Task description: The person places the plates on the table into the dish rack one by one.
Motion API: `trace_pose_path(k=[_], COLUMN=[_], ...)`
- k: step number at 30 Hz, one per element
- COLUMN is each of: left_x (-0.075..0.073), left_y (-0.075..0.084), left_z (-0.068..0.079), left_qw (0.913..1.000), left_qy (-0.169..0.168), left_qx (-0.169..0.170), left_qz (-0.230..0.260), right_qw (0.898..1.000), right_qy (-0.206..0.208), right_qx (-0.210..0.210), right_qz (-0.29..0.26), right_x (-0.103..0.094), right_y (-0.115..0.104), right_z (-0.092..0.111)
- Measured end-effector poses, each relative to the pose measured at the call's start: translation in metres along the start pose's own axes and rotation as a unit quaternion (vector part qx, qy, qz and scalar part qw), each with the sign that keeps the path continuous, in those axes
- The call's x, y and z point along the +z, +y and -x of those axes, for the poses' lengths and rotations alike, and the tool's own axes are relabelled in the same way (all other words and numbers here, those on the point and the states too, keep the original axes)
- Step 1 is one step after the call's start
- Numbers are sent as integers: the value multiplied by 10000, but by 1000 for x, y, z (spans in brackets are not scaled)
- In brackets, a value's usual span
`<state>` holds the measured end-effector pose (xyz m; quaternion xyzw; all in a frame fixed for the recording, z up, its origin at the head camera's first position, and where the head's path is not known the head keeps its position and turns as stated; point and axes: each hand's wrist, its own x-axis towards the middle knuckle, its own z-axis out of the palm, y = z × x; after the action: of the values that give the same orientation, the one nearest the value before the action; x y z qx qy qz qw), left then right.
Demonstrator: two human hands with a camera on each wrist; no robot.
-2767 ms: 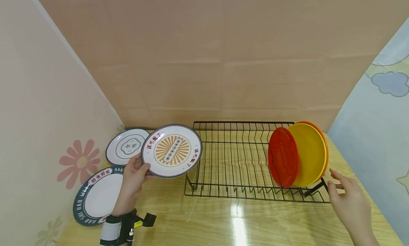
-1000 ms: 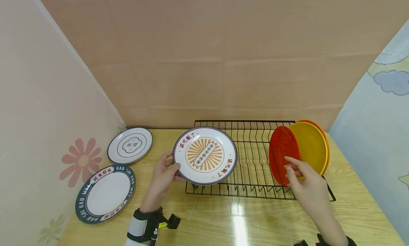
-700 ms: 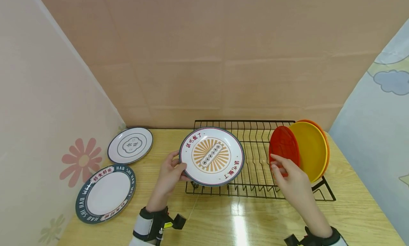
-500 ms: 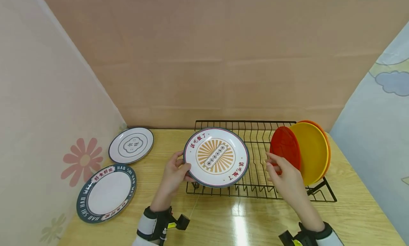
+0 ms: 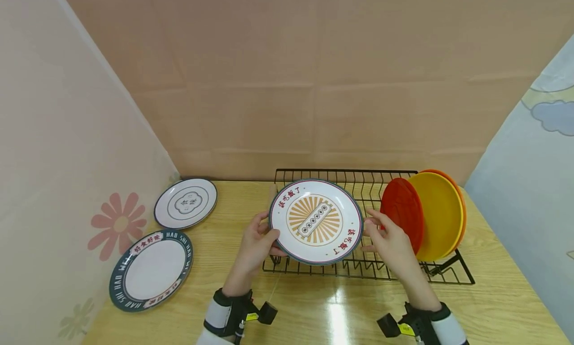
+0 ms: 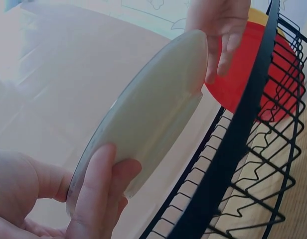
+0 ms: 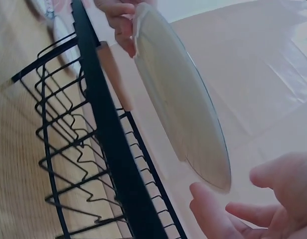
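Head view: the patterned plate (image 5: 315,220), the one with an orange sunburst, is in front of me over the left part of the black wire rack (image 5: 354,171), its printed face turned up toward me. My left hand (image 5: 253,243) pinches its left rim, thumb on the face and fingers spread along the underside; the left wrist view shows those fingers flat beneath it. I judge that grip leaves the picture uncovered and the opposite rim free.

My right hand (image 5: 390,238) stands just beside that opposite rim. In the right wrist view thumb and forefinger are moderately parted either side of the rim, with a small gap all round, so I see no contact; this hand holds nothing. The fingers look set that way to match the thin rim.

At the rack's right end the red plate (image 5: 403,210), the yellow plate (image 5: 437,215) and the orange plate (image 5: 456,188) lean on edge in a row, the orange mostly hidden. The wires seem to keep them standing, close-packed to save room. To my left on the table (image 5: 305,305), the small white plate (image 5: 167,213) and the dark-rimmed plate (image 5: 154,273) lie face up, probably so each can be reached.
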<state>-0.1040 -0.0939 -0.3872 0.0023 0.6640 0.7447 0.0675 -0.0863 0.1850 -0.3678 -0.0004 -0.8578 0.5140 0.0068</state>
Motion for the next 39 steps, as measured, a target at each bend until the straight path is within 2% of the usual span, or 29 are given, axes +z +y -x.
trace_pose_path(k=[7, 14, 21, 27, 39], left_x=[7, 12, 18, 19, 15], left_y=[0, -2, -2, -1, -1], left_z=[0, -1, 0, 1, 0], left_qw=[9996, 9996, 9991, 9990, 9993], left_qy=[-211, -199, -286, -316, -343], left_qx=[60, -35, -28, 19, -93], left_qz=[174, 178, 321, 313, 140], right_qw=[9963, 9911, 9851, 9833, 9830], right_qy=[-178, -320, -514, -498, -285], right_qx=[254, 683, 662, 652, 796], right_qz=[-802, -1098, -1502, -1626, -1632], right_x=[2, 1, 2, 4, 11], right_y=[4, 6, 6, 5, 5], right_z=[-1, -2, -4, -4, -3])
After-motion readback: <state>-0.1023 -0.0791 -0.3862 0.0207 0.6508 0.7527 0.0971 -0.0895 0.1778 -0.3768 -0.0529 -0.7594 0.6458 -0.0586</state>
